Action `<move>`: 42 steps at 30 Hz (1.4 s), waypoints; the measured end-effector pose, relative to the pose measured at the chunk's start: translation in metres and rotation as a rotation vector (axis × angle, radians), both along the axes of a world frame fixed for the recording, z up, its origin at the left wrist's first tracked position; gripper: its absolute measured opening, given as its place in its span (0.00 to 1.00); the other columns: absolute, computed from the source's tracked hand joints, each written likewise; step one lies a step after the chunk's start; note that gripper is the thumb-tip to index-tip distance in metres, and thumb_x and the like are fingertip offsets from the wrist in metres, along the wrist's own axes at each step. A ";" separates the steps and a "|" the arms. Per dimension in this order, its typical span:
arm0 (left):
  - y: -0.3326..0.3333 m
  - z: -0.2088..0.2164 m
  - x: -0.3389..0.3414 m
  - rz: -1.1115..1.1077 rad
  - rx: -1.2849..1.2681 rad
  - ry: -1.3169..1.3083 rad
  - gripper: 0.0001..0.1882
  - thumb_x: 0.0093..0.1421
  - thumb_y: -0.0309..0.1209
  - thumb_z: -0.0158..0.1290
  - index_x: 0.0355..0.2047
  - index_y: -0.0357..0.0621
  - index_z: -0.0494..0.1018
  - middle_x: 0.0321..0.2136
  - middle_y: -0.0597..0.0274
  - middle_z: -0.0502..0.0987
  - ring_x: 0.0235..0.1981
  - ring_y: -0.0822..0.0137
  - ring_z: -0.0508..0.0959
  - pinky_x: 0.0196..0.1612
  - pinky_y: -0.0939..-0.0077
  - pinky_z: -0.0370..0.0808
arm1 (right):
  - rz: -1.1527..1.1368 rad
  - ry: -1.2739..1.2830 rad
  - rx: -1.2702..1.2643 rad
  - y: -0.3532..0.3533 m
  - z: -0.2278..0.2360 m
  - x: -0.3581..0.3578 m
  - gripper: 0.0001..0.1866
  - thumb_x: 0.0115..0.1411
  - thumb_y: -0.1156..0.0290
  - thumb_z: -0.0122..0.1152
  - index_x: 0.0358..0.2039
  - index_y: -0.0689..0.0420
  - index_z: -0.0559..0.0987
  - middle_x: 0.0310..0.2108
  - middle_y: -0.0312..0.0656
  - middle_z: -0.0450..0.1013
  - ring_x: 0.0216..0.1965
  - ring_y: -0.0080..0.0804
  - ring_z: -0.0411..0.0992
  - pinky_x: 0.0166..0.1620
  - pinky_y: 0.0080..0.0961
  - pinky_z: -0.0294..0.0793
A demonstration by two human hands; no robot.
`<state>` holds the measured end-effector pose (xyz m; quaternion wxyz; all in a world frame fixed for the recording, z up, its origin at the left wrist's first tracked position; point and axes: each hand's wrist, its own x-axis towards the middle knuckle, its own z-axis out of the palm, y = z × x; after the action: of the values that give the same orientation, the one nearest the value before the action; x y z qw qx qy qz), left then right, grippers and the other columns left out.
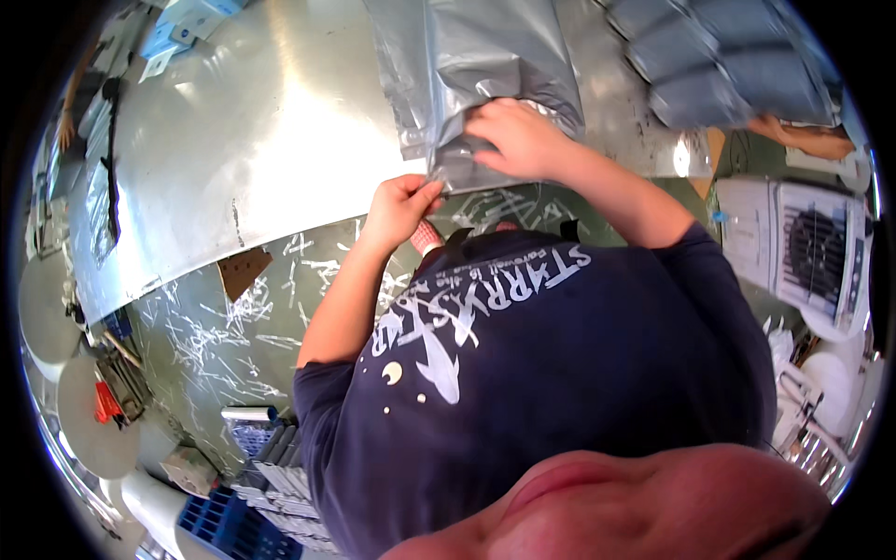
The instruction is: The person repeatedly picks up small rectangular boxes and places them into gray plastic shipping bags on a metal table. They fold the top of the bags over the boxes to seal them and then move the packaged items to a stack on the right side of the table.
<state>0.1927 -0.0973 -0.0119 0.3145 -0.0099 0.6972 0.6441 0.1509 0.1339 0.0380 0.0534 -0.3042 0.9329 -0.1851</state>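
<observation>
A large grey plastic bag (pixel 495 56) lies on the metal table, its near edge at the table's front edge. My left hand (pixel 403 207) pinches the bag's near left corner between thumb and fingers. On the bag's creased near part rests my right hand (pixel 520 140), fingers apart and partly bent against the film. A clear plastic strip (pixel 399 89) runs along the bag's left side. What the bag contains is hidden.
The shiny metal table (pixel 215 140) reaches far left. Several stacked grey packages (pixel 719 65) stand at the far right, with another person's arm (pixel 807 140) beside them. Light blue boxes (pixel 182 28) sit far left. White scraps (pixel 215 327) litter the floor; a blue crate (pixel 233 527) stands near left.
</observation>
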 end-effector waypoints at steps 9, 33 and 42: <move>0.009 0.027 -0.008 -0.207 0.213 0.032 0.13 0.65 0.32 0.45 0.34 0.36 0.76 0.35 0.59 0.79 0.28 0.77 0.75 0.36 0.81 0.72 | -0.558 -0.687 -1.097 0.029 -0.028 0.034 0.11 0.59 0.66 0.54 0.36 0.62 0.75 0.24 0.39 0.74 0.27 0.27 0.71 0.32 0.26 0.70; 0.074 0.028 -0.007 -0.356 0.099 0.166 0.13 0.64 0.31 0.45 0.31 0.37 0.77 0.26 0.68 0.77 0.27 0.78 0.69 0.34 0.83 0.68 | -0.596 -0.441 -0.976 0.032 -0.013 0.044 0.11 0.60 0.68 0.51 0.24 0.60 0.74 0.24 0.39 0.71 0.24 0.25 0.71 0.29 0.24 0.71; 0.068 -0.006 -0.002 -0.321 0.167 0.192 0.13 0.64 0.33 0.47 0.31 0.37 0.77 0.22 0.67 0.75 0.25 0.77 0.71 0.31 0.83 0.67 | -0.097 0.078 -0.624 0.039 0.009 0.063 0.08 0.56 0.70 0.56 0.34 0.59 0.76 0.34 0.42 0.74 0.42 0.38 0.70 0.46 0.32 0.68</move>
<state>0.1910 -0.0297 -0.0175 0.3449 0.1889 0.6609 0.6393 0.2143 0.1726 0.0473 -0.0870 -0.2680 0.8459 -0.4528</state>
